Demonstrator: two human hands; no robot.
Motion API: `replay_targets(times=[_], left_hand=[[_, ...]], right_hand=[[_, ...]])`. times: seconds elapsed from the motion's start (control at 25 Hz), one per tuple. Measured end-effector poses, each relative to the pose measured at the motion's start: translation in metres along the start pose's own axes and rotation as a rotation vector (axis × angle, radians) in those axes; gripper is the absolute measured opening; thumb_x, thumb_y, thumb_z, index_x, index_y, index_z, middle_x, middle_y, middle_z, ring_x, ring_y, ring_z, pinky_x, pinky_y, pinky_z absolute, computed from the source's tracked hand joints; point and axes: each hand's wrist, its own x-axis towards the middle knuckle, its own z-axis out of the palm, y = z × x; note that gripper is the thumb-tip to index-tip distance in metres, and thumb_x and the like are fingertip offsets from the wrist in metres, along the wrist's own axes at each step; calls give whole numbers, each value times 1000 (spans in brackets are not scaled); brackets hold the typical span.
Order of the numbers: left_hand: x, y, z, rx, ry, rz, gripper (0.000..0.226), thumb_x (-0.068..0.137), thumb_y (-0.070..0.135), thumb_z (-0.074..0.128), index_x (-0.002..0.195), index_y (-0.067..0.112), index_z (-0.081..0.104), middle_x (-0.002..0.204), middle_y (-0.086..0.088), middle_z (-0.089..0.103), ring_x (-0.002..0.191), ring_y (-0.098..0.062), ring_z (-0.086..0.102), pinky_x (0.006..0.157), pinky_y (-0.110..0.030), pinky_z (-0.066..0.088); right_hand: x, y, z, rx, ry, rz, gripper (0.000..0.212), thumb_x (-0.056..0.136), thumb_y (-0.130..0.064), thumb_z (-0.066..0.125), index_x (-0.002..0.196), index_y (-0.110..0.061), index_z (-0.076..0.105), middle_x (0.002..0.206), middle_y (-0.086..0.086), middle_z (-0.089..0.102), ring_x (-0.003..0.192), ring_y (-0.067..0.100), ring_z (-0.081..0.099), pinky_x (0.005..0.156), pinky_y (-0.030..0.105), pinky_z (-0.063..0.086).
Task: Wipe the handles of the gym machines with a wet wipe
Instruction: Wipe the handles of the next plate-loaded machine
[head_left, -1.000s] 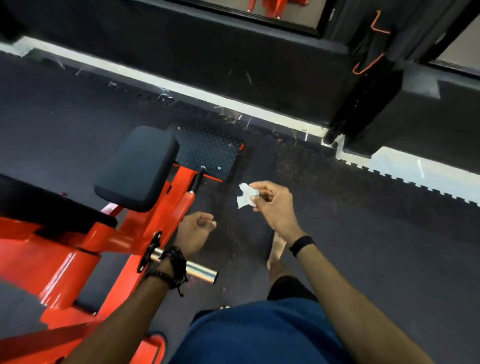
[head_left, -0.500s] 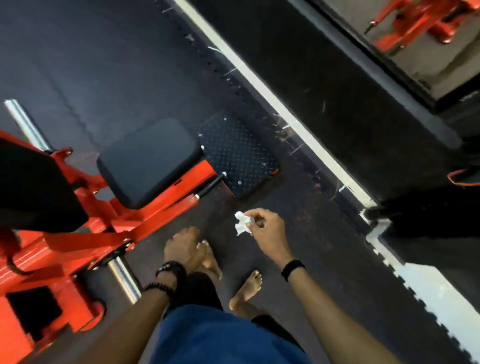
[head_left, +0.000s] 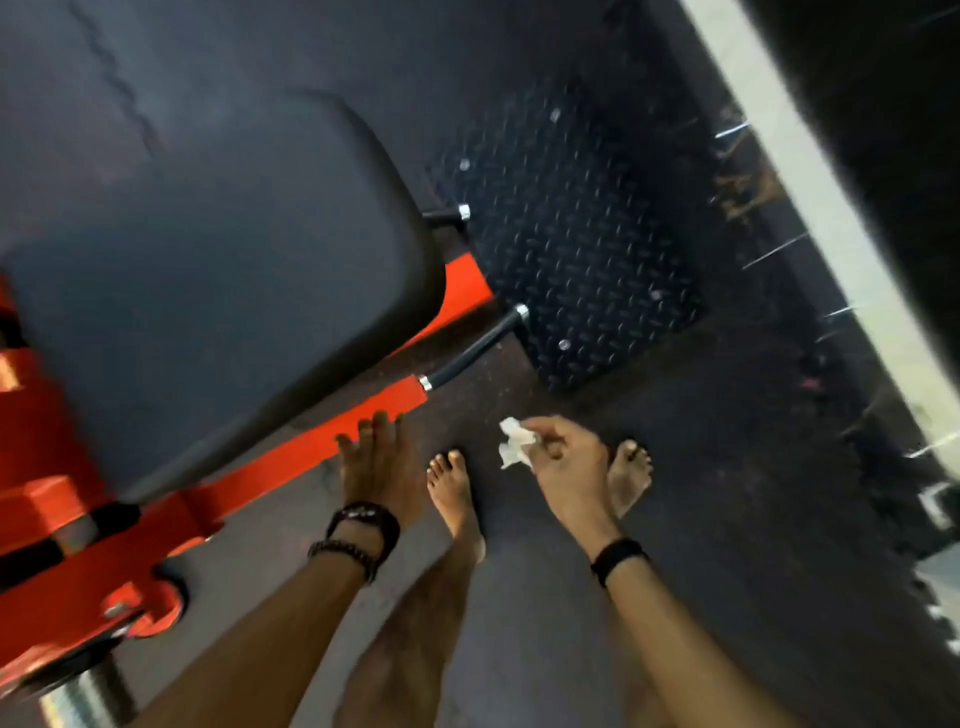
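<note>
Right hand (head_left: 563, 452), lower centre of the frame: thumb and fingertips pinch a crumpled white wet wipe (head_left: 514, 441), which juts up and to the left of the knuckles. Left hand (head_left: 376, 462), just left of it: fingers straight and spread, holding nothing, tips at or just over the edge of the orange frame arm (head_left: 332, 431); contact cannot be confirmed through the motion blur. Both wrists carry dark bands.

The wipe is light, limp and damp; it will fold around a bar readily, and likely tears or bunches if dragged hard, so it is best wrapped flat under the palm, not held by a corner.

The nearest handle (head_left: 475, 348) is a short black grip with silver collars, projecting from the end of the orange arm toward the centre of the frame, above both hands and apart from the wipe. It looks rigid and probably textured; enclosing it with the wipe and sliding along its length would suit. A second stub (head_left: 447, 214) shows above, beside the large black pad (head_left: 208, 291). A diamond-pattern footplate (head_left: 576, 234) lies at upper right on the dark floor (head_left: 727, 519), where two bare feet stand.
</note>
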Motion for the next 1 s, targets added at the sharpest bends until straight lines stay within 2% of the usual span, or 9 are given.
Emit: replay_targets(times=[0.08,0.16,0.28,0.4,0.48,0.56,0.72,0.84,1.0], left_hand=[[50,2,45,46,-4,-80,94,54,45,86,132,5,52,126,-25,53,112,-43,53,96,-62,40],[90,4,79,76,-4,-115,101,62,55,79,141,5,40,135,-24,47,120,-44,48,100,-61,35],[132,-1,113,148,47,-147,91,61,57,80,128,5,47,120,-20,54,104,-42,58,91,-54,46],[146,1,133,161,195,-175,61,66,45,78,106,8,51,98,-15,58,84,-36,62,76,-44,50],[147,3,134,173,279,-187,49,71,41,74,101,9,51,92,-14,58,78,-34,61,73,-42,49],[146,2,135,178,261,-178,53,70,42,75,102,8,51,93,-14,58,80,-34,61,75,-43,49],[147,2,135,186,233,-186,58,68,44,76,104,8,48,95,-14,57,81,-34,61,77,-43,47],[149,1,135,139,226,-185,58,70,44,77,105,7,50,96,-14,56,83,-35,61,79,-45,46],[149,3,134,90,175,-206,67,70,51,77,111,5,51,101,-17,57,89,-37,61,83,-48,47]], right_hand=[[55,32,40,-14,-24,-85,25,81,5,66,94,-15,75,93,2,72,78,6,62,76,22,54],[102,62,77,-35,-24,-171,24,81,6,65,96,-9,75,93,7,70,79,13,63,75,23,53],[146,91,121,-31,-54,-202,24,83,4,66,103,-8,73,96,10,64,79,14,62,73,7,47],[171,106,150,-13,-54,-233,23,85,1,69,107,-5,71,97,10,59,79,9,56,70,-1,41],[177,110,162,11,-12,-298,23,84,2,69,106,-3,71,96,9,56,80,8,54,71,-1,41],[178,113,172,51,5,-379,22,85,3,67,107,0,70,98,10,56,82,8,55,75,5,47],[167,110,185,22,-137,-504,21,89,-1,64,109,0,68,98,16,56,83,20,60,76,24,55],[179,101,179,-78,-228,-508,16,89,-2,65,105,-1,67,93,8,49,75,15,52,65,17,47],[256,100,140,-261,138,-274,12,91,-13,62,100,-6,68,102,11,58,83,15,54,67,15,39]])
